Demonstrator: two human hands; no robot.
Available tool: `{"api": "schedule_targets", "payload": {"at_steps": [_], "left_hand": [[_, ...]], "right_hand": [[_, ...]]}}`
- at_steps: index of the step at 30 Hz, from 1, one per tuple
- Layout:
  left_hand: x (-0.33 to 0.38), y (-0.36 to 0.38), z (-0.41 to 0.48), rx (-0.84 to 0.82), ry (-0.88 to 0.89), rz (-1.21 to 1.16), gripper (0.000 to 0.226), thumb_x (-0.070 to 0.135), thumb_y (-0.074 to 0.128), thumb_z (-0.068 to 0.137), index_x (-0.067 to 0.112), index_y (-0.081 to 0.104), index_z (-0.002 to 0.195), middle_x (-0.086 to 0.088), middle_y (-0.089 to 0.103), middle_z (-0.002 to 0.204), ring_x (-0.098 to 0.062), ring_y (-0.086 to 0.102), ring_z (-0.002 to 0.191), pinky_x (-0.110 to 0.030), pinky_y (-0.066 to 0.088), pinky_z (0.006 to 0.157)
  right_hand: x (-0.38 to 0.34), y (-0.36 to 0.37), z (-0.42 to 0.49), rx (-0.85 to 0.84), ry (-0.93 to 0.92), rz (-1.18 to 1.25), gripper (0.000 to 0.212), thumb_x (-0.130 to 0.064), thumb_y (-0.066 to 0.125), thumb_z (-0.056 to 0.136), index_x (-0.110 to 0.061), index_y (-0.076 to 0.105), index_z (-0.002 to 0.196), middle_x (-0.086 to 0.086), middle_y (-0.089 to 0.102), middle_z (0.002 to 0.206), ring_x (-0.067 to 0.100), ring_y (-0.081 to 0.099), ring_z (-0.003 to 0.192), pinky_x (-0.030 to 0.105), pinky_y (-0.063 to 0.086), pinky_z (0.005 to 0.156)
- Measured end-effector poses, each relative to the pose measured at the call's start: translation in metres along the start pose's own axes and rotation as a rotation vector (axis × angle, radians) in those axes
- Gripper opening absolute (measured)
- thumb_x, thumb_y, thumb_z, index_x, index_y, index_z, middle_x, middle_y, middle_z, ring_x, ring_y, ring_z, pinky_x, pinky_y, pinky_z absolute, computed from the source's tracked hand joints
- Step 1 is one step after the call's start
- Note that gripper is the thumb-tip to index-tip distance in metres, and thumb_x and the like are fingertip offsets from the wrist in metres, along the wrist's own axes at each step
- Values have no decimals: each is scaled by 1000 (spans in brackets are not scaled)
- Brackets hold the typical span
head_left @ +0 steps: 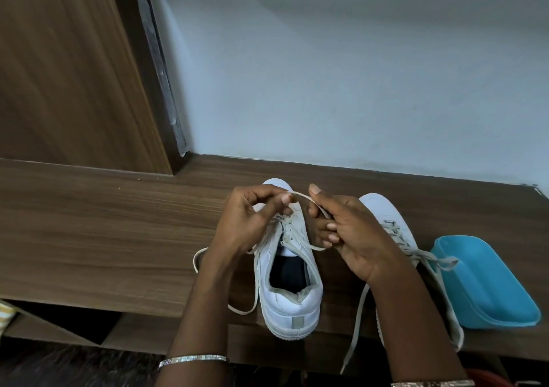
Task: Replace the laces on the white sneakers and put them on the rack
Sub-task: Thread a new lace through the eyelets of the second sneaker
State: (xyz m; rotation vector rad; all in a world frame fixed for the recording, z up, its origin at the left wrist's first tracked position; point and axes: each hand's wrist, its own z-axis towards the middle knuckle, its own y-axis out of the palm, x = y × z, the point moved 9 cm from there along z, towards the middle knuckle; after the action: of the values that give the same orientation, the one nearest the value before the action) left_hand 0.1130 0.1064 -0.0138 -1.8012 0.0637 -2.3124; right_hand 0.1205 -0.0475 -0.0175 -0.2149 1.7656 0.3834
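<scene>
Between the two hands a pale lace (300,194) arches across, just above the toe of the nearer white sneaker (292,303). I see the left hand (246,220) pinching one part of it between thumb and forefinger. The right hand (353,235) grips the other part with curled fingers, thumb raised. Under both hands that sneaker stands on the wooden desk (104,232), heel toward me, with loose lace trailing on either side. Beyond the right hand the second sneaker (381,207) stands laced, partly hidden by the forearm. Just right of it sits a blue tub (490,285). A silver bangle (193,358) circles the left wrist.
</scene>
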Motion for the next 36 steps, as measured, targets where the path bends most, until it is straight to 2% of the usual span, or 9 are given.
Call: {"api": "schedule_targets", "payload": {"at_steps": [3,7,13,18,20,25,28,32,36], "left_hand": [[-12,-32,-5,235,-108,-26,16,17,65,97,9,77,93,0,71,69,-3,61,54,-15,48,57],[-45,-74,-13,464,-267,-44,22,21,63,98,18,77,80,-6,72,73,-16,62,68,-34,48,77],[-63,-93,-31,614,-488,131,27,28,60,98,20,74,76,-4,70,70,-17,64,75,-29,43,70],[-30,-87,-22,539,-239,525,36,21,71,83,26,71,118,-1,68,114,-15,64,92,-43,52,92],[-4,-70,-14,449,2,395,50,10,63,75,27,71,122,7,66,120,1,60,80,-34,53,83],[21,0,-6,-16,166,177,44,6,62,79,22,73,118,7,71,123,-7,54,132,-28,44,108],[15,13,-5,-85,136,93,22,18,72,87,17,76,109,3,77,103,-14,71,106,-41,55,96],[8,13,-1,-116,106,58,13,7,75,88,11,76,100,0,76,88,-12,70,82,-27,54,78],[4,13,0,-124,66,23,1,7,72,90,6,72,90,-5,74,86,-20,70,83,-31,56,77]], "right_hand": [[-2,-13,0,47,7,115,39,-39,62,94,-14,57,64,-6,26,45,7,23,37,21,27,42],[-4,-37,3,117,-14,331,33,-38,61,93,-13,59,72,-7,29,45,5,26,36,19,28,41],[4,-49,4,186,-14,222,27,-32,60,98,-10,75,93,-6,51,59,4,41,50,18,38,51],[1,-39,5,171,-94,11,18,-11,54,102,-6,70,108,3,74,77,9,57,62,17,47,57],[3,-31,7,177,-96,-57,11,-10,60,99,-3,67,105,10,77,83,12,62,62,20,48,58],[2,-13,7,193,-118,-168,16,-16,77,87,-1,72,89,12,77,76,11,63,58,19,47,55],[0,-12,5,226,-142,-181,10,-15,79,84,-6,75,83,10,76,72,10,63,54,16,46,51],[0,-14,3,245,-134,-97,20,-14,80,83,2,69,86,12,75,70,12,65,53,17,45,49],[1,-16,3,241,-118,-97,28,-22,80,83,2,69,89,13,76,73,13,65,56,18,47,52]]}}
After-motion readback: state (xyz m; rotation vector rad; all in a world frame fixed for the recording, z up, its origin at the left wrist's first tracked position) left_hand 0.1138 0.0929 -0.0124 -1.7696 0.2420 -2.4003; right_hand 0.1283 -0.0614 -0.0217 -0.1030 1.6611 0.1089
